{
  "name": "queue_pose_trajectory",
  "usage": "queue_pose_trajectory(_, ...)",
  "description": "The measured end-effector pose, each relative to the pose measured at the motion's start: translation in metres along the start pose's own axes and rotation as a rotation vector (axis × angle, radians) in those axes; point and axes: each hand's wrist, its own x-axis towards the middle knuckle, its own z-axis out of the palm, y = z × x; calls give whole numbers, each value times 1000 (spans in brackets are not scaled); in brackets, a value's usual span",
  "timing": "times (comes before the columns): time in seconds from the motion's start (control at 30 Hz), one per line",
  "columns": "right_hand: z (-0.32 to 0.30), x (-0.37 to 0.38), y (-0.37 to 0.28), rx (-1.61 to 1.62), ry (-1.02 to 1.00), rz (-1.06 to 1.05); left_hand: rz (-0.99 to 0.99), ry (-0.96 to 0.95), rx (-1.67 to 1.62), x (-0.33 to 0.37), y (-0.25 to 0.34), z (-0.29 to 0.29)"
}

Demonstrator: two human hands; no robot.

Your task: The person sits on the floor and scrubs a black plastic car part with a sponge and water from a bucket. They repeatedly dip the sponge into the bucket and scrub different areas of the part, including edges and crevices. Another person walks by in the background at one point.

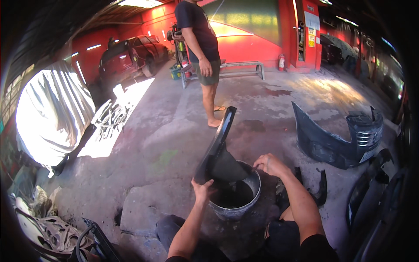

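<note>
My left hand (pixel 202 190) grips the lower left end of a black car body panel (pixel 214 150), its thumb on the near face. The panel stands tilted over a grey bucket (pixel 235 212), its narrow tip pointing up and away; part of its lower side hides the bucket's far rim. Dark liquid (pixel 233 195) shows inside the bucket. At the bucket's right rim, my right hand (pixel 269 165) is closed with the fingers pinched. Whatever it holds there is too small and dark to make out.
Ahead stands a person (pixel 204 48) in sandals. A dark bumper (pixel 336 146) lies on the floor to the right, with black parts (pixel 322 190) nearer me. Loose parts (pixel 54 233) sit at the lower left; a covered vehicle (pixel 54 115) stands beyond. Farther back are a bench (pixel 242 72) and a red car (pixel 131 54).
</note>
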Motion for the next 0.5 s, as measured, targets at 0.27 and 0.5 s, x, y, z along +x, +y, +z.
queue_pose_trajectory(0.27, -7, 5, -11, 31, 69, -36, 130, -76, -13, 3, 4, -6)
queue_pose_trajectory(0.5, 2, 10, -34, 506, 137, 123, 386, -9, -29, 3, 38, -13)
